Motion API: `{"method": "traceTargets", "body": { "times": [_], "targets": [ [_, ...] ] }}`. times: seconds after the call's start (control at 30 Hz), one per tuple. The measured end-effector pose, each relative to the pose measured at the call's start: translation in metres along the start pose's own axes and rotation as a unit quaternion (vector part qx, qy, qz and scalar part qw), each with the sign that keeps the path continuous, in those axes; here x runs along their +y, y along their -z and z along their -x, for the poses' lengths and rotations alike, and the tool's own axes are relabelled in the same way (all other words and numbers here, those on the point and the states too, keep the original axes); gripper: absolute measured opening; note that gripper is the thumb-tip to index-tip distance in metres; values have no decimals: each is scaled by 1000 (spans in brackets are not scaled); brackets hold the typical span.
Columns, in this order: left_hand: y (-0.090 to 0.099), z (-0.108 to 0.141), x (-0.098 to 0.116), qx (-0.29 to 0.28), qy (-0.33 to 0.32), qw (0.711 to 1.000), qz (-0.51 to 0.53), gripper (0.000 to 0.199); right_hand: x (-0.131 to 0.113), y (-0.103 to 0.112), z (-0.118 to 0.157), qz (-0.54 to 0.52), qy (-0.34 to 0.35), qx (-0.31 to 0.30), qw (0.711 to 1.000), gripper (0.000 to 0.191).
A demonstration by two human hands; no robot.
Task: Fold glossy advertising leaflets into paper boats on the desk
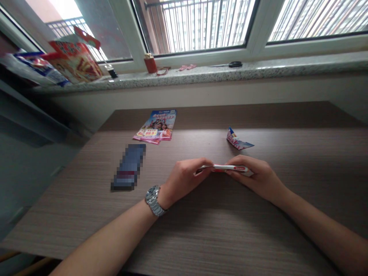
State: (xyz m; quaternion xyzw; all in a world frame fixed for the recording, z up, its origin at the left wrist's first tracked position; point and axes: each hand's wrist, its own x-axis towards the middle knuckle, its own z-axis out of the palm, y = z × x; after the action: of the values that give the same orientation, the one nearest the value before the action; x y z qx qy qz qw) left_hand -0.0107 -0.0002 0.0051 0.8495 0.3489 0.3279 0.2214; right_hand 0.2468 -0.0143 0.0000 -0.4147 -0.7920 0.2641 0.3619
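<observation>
A folded piece of printed paper [221, 167], white with red patches, is held nearly edge-on above the table. My left hand [188, 174], with a metal watch on the wrist, pinches its left end between thumb and fingers. The right end sits between the thumb and fingers of my right hand [255, 174]. Most of the paper's faces are turned out of sight. Just beyond my right hand rests a small folded paper shape [238, 141], blue and pink, with pointed ends.
Several printed flyers [161, 124] lie stacked at the table's [201, 234] back left. Nearer is a dark, pixelated phone-like object [129, 166]. Along the granite windowsill [201, 74] are scissors [234, 64], a small red container [150, 64] and snack bags [76, 61].
</observation>
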Motion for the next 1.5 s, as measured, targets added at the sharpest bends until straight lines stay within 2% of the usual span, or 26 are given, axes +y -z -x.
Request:
{"method": "traceTargets", "body": {
  "times": [0.13,0.27,0.47,0.67,1.13,1.5],
  "targets": [
    [1,-4,7,43,48,993,95,11,-7,-2,-1,-36,-77,22,996,16],
    [1,-10,10,56,100,977,179,16,-10,-4,-3,-120,-148,34,981,25],
    [-5,-13,0,53,140,970,193,17,-5,-7,-7,-177,-196,5,964,31],
    [-8,-11,-3,20,185,959,212,26,0,-9,-7,-193,-237,6,952,32],
    [-10,-11,-8,10,199,956,214,25,9,-11,-4,-193,-238,1,952,32],
    [-9,-13,-6,14,204,956,213,24,5,-9,-6,-160,-232,-7,959,31]
  ]
}}
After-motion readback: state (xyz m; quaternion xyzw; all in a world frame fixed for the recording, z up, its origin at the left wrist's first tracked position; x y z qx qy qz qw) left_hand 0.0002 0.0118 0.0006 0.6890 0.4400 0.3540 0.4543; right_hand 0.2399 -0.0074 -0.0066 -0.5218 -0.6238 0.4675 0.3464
